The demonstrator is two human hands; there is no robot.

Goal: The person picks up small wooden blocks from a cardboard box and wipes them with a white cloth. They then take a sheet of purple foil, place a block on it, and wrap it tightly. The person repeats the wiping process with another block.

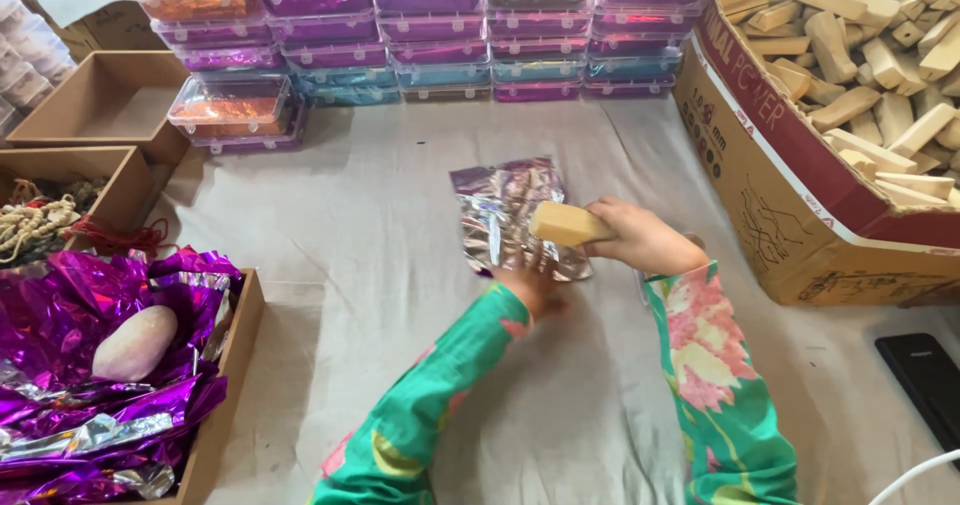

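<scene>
Two hands are busy in the middle of the table (330, 265), which has a pale cloth over it. The right hand (640, 237) is curled around a pale wooden block (566, 225) and holds it up just above a sheet of shiny foil (505, 215). The block sticks out to the left of the fist. The left hand (530, 287) is at the near edge of the foil and touches it. The foil hides part of that hand, so I cannot tell if its fingers are spread or pinching. Both arms wear green sleeves with pink flowers.

The foil lies crinkled on the cloth, silver with bits of purple.

On the right stands a big cardboard box (790, 205) full of many more wooden blocks (870, 55). At the back of the table are stacks of clear plastic cases (480, 35) with purple, orange and blue things inside. One more case (232, 110) sits alone near the left, beside an open brown box (110, 100). Another brown box (60, 190) holds tan and red string.

At the near left, a tray (235, 365) is piled with purple foil sheets (90, 385), and a smooth pale oval lump (135, 343) rests on top of them. A black flat thing (925, 375) lies at the right edge.
</scene>
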